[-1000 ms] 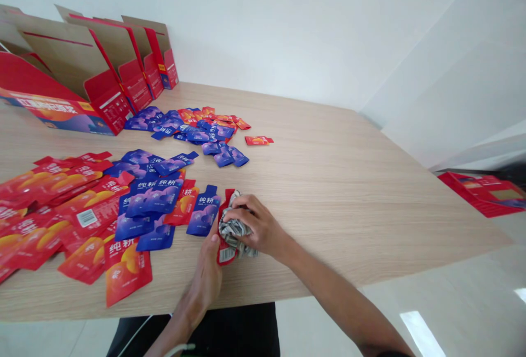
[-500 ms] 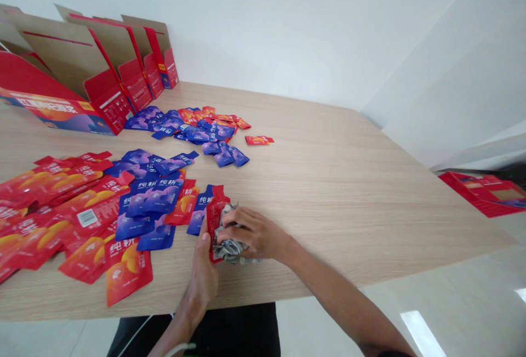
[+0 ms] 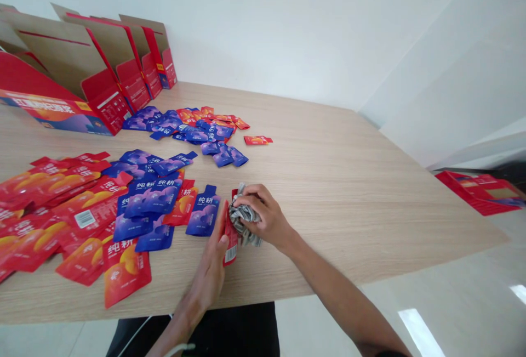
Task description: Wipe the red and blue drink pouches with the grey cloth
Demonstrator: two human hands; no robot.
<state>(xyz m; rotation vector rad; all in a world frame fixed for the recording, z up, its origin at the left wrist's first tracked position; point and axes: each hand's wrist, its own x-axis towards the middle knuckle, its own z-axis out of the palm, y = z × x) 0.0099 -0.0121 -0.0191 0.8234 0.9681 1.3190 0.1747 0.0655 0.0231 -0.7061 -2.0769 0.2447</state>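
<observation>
Holding the pouch [image 3: 230,239] on its side edge, left hand [image 3: 211,270] clamped on it, fingers along its left face, thumb over the near part. Right hand [image 3: 267,220] closed round a crumpled striped cloth [image 3: 243,217], pressed to the right face. Pouch is over the table [image 3: 329,198] near the front edge, right of a blue pouch [image 3: 203,215]; cannot tell if it touches the wood. Long axis runs near to far, narrow end away from the person. Barcode at the near end; other print mostly covered. Blue pouch reads 纯耕 in white, narrow end also away. Same two characters on the red pile [image 3: 49,231], left. Boxes [image 3: 98,102] behind: large white characters, too blurred to read surely.
</observation>
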